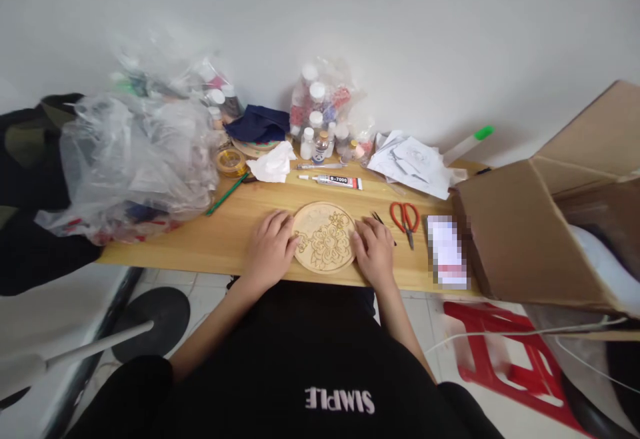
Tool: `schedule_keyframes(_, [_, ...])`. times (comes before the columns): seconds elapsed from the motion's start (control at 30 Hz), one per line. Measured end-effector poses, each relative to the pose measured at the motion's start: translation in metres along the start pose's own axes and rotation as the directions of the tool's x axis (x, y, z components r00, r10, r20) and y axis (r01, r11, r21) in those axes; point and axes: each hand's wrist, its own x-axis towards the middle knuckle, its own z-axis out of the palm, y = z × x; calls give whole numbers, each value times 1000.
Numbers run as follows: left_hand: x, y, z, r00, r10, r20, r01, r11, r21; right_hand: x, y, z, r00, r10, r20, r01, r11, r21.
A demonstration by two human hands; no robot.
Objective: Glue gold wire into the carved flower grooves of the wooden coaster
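A round wooden board (325, 242) with a flower pattern in golden outlines lies flat near the table's front edge. My left hand (273, 245) holds its left edge, with the thumb at the rim and the fingers bent beside it. On the opposite side, my right hand (375, 249) grips the right edge in the same way. Dark tweezers (379, 218) lie partly hidden behind my right hand. Just beyond them are red-handled scissors (406, 220). A tube of B-7000 glue (335, 181) rests behind the board.
Plastic bags (140, 159) are heaped on the left, by a green pencil (227, 193) and a tape roll (231, 162). Small bottles (317, 122), white tissue (273, 163) and paper sheets (413, 162) stand or lie at the back. A phone (447, 249) and an open cardboard box (520, 232) are right.
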Motion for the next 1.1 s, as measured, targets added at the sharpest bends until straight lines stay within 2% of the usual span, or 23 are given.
schedule_keyframes(0.13, [-4,4,1,997,-67,-49,65,997,-39,-1,4,-3,1000,20,-16,-18,996,92])
schedule_keyframes(0.27, [-2,5,-1,995,-88,-56,81,990,-120,-4,3,-7,998,57,-10,-55,980,190])
schedule_keyframes(0.47, [6,-1,-2,988,-157,-4,148,941,-305,0,-6,-1,977,213,11,-203,911,358])
schedule_keyframes(0.57, [14,2,-6,981,-192,22,182,885,-428,7,-10,4,948,315,35,-294,835,466])
schedule_keyframes(0.67, [26,9,-8,978,-201,49,193,803,-564,15,-16,7,918,385,96,-362,714,599])
schedule_keyframes(0.83, [65,20,-12,972,-235,19,173,654,-737,39,-30,1,880,452,147,-379,480,791])
schedule_keyframes(0.93, [99,26,-29,966,-255,-43,119,583,-804,67,-41,-15,889,440,125,-317,396,862])
schedule_keyframes(1.1, [148,46,-84,985,-155,-80,5,480,-877,115,-72,-56,953,296,63,-169,347,923])
